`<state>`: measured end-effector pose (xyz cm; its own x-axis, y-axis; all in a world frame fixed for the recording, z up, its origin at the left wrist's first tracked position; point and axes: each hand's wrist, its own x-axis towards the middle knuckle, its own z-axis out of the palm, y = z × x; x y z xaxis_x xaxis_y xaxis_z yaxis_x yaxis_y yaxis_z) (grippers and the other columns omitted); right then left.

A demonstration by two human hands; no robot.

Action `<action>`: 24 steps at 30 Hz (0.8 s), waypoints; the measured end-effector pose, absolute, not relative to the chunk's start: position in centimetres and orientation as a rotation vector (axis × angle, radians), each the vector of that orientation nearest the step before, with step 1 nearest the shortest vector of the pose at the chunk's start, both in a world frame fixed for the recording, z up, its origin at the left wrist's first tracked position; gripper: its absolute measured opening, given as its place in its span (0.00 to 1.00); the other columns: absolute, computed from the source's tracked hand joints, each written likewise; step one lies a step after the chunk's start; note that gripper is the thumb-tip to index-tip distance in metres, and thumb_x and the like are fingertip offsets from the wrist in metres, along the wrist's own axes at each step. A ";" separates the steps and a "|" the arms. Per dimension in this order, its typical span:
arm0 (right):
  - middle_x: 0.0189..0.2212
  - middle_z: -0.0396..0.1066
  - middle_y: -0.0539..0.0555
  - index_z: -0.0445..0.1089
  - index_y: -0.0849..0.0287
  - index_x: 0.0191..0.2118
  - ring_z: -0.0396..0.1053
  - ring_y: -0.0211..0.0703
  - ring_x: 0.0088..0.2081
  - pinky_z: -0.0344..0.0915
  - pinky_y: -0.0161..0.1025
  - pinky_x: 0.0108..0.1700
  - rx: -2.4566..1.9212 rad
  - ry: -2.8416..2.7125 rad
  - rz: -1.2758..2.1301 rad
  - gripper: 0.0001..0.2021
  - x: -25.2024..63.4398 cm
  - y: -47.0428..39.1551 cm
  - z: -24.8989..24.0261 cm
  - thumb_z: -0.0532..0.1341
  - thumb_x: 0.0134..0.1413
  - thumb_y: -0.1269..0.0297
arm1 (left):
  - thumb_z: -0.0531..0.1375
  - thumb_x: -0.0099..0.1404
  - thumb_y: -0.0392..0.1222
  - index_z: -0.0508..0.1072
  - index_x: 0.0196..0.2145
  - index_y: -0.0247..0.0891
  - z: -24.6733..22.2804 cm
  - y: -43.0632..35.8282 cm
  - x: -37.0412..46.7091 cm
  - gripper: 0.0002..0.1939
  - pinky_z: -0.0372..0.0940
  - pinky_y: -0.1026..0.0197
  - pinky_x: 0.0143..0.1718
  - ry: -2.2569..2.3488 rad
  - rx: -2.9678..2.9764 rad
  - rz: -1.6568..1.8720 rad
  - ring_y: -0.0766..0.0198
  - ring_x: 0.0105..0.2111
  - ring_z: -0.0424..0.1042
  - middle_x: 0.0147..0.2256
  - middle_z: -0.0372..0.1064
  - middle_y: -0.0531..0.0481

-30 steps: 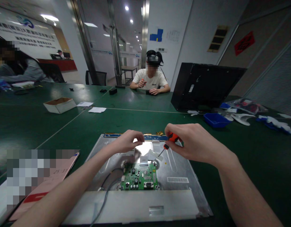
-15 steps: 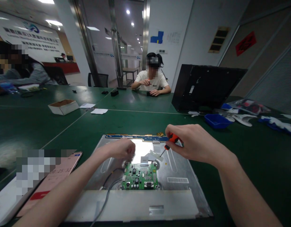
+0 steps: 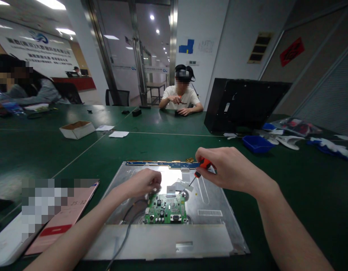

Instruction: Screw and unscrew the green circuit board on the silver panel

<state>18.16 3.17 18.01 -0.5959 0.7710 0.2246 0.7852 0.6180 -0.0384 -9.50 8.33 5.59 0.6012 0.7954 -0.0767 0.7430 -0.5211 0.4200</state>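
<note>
My right hand [image 3: 226, 167] grips a red-and-black screwdriver [image 3: 205, 163], its thin shaft slanting down left to a translucent strip [image 3: 186, 186] just above the upper right corner of a green circuit board [image 3: 165, 210]. Over the board's upper left corner, my left hand [image 3: 148, 180] is closed with curled fingers; what they pinch, if anything, is hidden. The board sits on the metal back of a flat display panel [image 3: 202, 233]. A flat ribbon cable [image 3: 171, 191] rises from the board's top edge, and a grey cable [image 3: 125, 241] runs down from its left side.
A pink sheet [image 3: 63, 222] and a white object [image 3: 10, 241] lie left of the panel. Beyond are an open box [image 3: 78, 131], white papers [image 3: 119, 134], a blue tray [image 3: 257, 144] and a black monitor housing [image 3: 244, 105]. A person [image 3: 181, 96] sits opposite, another [image 3: 35, 88] at far left.
The view has shifted slightly. My left hand, blurred before, now shows more sharply over the board's corner. My right hand keeps the screwdriver at nearly the same spot.
</note>
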 end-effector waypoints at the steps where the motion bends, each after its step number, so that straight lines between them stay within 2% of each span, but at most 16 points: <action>1: 0.30 0.73 0.48 0.65 0.55 0.38 0.67 0.38 0.28 0.52 0.35 0.27 -1.281 -2.622 -0.093 0.04 18.2 3.1 18.0 0.59 0.56 0.63 | 0.58 0.60 0.35 0.73 0.31 0.36 5.8 8.1 -9.5 0.04 0.54 0.65 0.27 1.232 2.435 0.204 0.63 0.28 0.67 0.29 0.72 0.50; 8: 0.30 0.72 0.47 0.64 0.55 0.38 0.67 0.38 0.29 0.54 0.35 0.28 -1.278 -2.588 -0.030 0.04 18.3 2.7 18.3 0.59 0.56 0.63 | 0.55 0.60 0.29 0.70 0.32 0.36 6.9 5.2 -8.7 0.06 0.58 0.64 0.32 1.127 2.438 0.407 0.63 0.31 0.67 0.31 0.70 0.49; 12: 0.30 0.71 0.48 0.64 0.55 0.38 0.67 0.38 0.30 0.56 0.35 0.30 -1.279 -2.477 0.112 0.05 19.0 2.8 17.6 0.59 0.57 0.62 | 0.56 0.63 0.30 0.70 0.33 0.37 6.8 3.2 -7.7 0.05 0.59 0.62 0.33 1.040 2.422 0.485 0.63 0.33 0.67 0.33 0.70 0.49; 17: 0.31 0.68 0.50 0.64 0.57 0.37 0.66 0.37 0.28 0.60 0.35 0.29 -1.303 -2.086 0.409 0.10 21.2 3.9 13.0 0.57 0.59 0.55 | 0.57 0.65 0.33 0.71 0.34 0.37 6.0 1.4 -6.0 0.03 0.58 0.61 0.32 1.008 2.448 0.550 0.61 0.33 0.66 0.32 0.69 0.48; 21: 0.23 0.62 0.45 0.62 0.56 0.35 0.60 0.34 0.20 0.57 0.34 0.21 -1.313 -1.672 0.712 0.13 22.3 4.5 8.0 0.58 0.57 0.51 | 0.56 0.66 0.32 0.72 0.34 0.36 5.5 0.3 -4.6 0.05 0.58 0.60 0.32 1.040 2.530 0.559 0.59 0.33 0.66 0.34 0.69 0.47; 24: 0.20 0.60 0.43 0.62 0.56 0.35 0.59 0.35 0.19 0.57 0.33 0.21 -1.287 -1.546 0.854 0.14 22.2 4.4 5.7 0.59 0.56 0.50 | 0.53 0.67 0.30 0.72 0.34 0.37 5.2 -0.2 -3.8 0.09 0.57 0.59 0.34 1.008 2.575 0.554 0.59 0.34 0.65 0.34 0.69 0.47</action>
